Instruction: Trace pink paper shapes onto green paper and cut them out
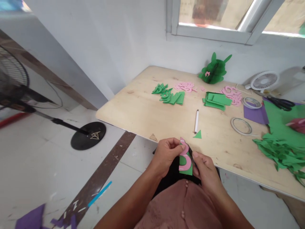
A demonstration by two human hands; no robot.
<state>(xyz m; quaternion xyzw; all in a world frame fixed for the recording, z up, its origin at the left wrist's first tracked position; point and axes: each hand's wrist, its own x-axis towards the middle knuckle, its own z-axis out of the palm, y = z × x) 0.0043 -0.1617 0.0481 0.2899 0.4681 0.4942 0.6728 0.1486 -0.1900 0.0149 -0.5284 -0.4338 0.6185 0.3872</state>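
Observation:
My left hand (166, 156) is closed, pinching a pink paper numeral 3 (187, 163) laid over a piece of green paper (187, 172). Black scissors (190, 149) are in my right hand (206, 167), which is closed round their handles. The blades lie along the right edge of the paper; my fingers hide most of the scissors. Both hands are over my lap, just at the table's front edge. A small green offcut (198, 135) lies on the table beyond them, below a white pen (196, 121).
On the wooden table (133, 105) are green cutouts (166, 93), pink cutouts (184, 86), stacked green strips (215, 100), tape rolls (241, 126), green scraps (281, 149), other scissors (281, 103), a small fan (264, 81) and a green paper figure (213, 70). A standing fan's base (88, 136) is on the floor.

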